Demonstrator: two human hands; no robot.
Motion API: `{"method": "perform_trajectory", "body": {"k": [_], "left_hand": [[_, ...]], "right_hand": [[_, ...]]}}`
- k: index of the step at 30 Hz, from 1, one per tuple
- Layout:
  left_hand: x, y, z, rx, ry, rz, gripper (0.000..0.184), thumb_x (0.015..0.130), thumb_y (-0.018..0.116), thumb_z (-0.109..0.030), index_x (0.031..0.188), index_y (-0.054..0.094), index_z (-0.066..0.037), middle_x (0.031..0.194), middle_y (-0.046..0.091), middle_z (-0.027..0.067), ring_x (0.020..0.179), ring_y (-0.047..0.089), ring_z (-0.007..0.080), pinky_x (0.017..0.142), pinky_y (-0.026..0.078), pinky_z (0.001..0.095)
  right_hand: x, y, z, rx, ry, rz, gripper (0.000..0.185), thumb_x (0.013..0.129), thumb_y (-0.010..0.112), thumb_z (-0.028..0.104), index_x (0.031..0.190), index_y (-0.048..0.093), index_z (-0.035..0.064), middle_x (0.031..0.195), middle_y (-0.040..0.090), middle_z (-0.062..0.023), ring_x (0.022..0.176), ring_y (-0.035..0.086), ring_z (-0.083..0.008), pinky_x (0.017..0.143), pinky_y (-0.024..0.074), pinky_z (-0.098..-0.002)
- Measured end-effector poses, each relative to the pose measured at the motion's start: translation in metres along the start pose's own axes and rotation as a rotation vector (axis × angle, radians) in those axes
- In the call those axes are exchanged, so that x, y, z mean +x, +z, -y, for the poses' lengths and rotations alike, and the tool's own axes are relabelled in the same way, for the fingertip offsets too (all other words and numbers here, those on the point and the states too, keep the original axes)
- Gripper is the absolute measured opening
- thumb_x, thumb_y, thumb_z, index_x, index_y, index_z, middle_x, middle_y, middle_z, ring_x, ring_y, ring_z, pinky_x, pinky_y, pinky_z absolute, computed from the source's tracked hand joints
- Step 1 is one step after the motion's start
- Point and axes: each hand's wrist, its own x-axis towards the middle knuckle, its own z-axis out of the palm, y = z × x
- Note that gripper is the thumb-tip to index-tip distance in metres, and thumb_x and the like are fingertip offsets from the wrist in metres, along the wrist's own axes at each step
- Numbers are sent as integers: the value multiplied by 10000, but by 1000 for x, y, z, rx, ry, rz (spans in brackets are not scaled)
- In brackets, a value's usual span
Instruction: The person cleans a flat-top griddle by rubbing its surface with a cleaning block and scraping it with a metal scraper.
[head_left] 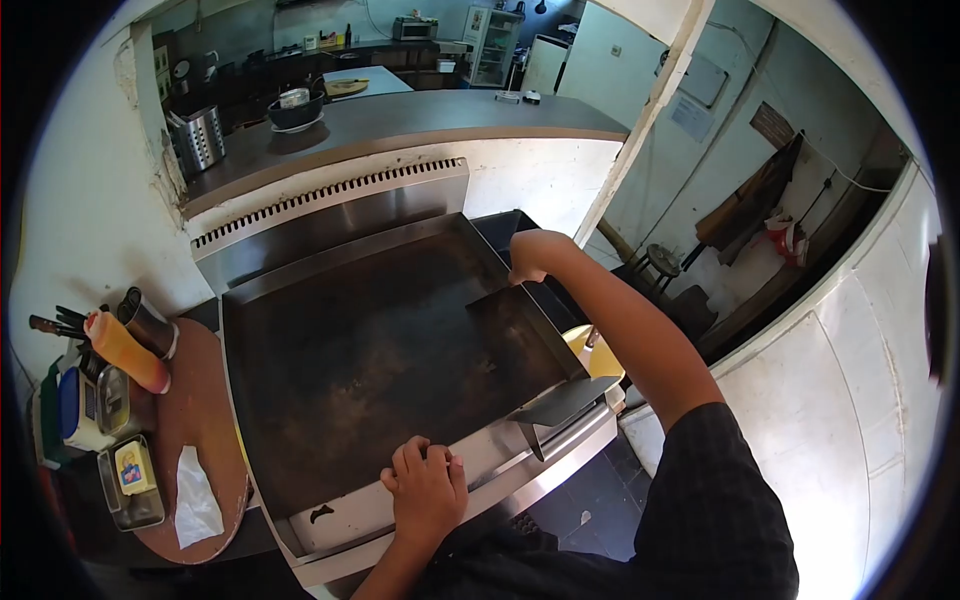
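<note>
A wide flat-top griddle [350, 330] with a dark, browned plate and raised metal sides lies before me. At its front edge rests my left hand [428, 490], fingers bent and slightly apart, holding nothing that I can see. My right hand [537, 258] is closed in a fist over the far part of the griddle's right side wall. What it grips is hidden by the hand. Just below the fist, a dark straight-edged patch [500, 308] lies on the plate; whether it is a blade or a shadow I cannot tell.
To the left, a brown board [190, 400] bears an orange squeeze bottle [128, 352], a white paper [197, 505] and metal containers [133, 490]. A yellow container [580, 342] stands beyond the right side. Behind the griddle runs a grey counter [400, 122] with a black bowl [295, 112].
</note>
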Motion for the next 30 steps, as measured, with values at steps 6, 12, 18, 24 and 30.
{"method": "perform_trajectory", "body": {"k": [6, 12, 18, 24, 30], "left_hand": [[0, 2, 4, 1, -6, 28, 203, 931, 601, -265, 1010, 613, -79, 1205, 527, 160, 1097, 464, 319, 884, 311, 481], [1, 3, 4, -5, -3, 25, 206, 931, 598, -264, 1012, 611, -75, 1206, 526, 166, 1099, 462, 324, 887, 307, 481], [0, 2, 5, -13, 1, 57, 207, 931, 596, -264, 1014, 608, -74, 1214, 523, 169, 1100, 461, 327, 891, 303, 478], [2, -3, 3, -2, -17, 62, 203, 932, 594, -264, 1010, 606, -77, 1222, 523, 166, 1099, 461, 325, 888, 304, 475], [-2, 0, 3, -17, -18, 68, 195, 931, 594, -262, 1005, 604, -82, 1221, 523, 162, 1095, 462, 324, 884, 305, 473]], "right_hand": [[6, 0, 10, 43, 2, -56, 212, 838, 676, 282, 819, 769, 92, 842, 733, -47, 733, 662, -278, 723, 543, -429], [-9, 6, -3, 12, -11, -86, 254, 842, 692, 309, 855, 772, 69, 846, 734, -67, 736, 673, -301, 725, 553, -436], [-8, 11, 7, 66, -36, -164, 289, 848, 700, 326, 898, 774, 51, 851, 728, -86, 762, 686, -316, 736, 560, -433], [0, -4, 12, 66, 2, -116, 324, 854, 712, 352, 907, 772, 39, 860, 725, -94, 776, 689, -321, 728, 561, -433], [-22, 3, 7, 47, -16, -149, 319, 864, 698, 342, 909, 770, 35, 859, 726, -94, 762, 690, -322, 705, 560, -434]]}}
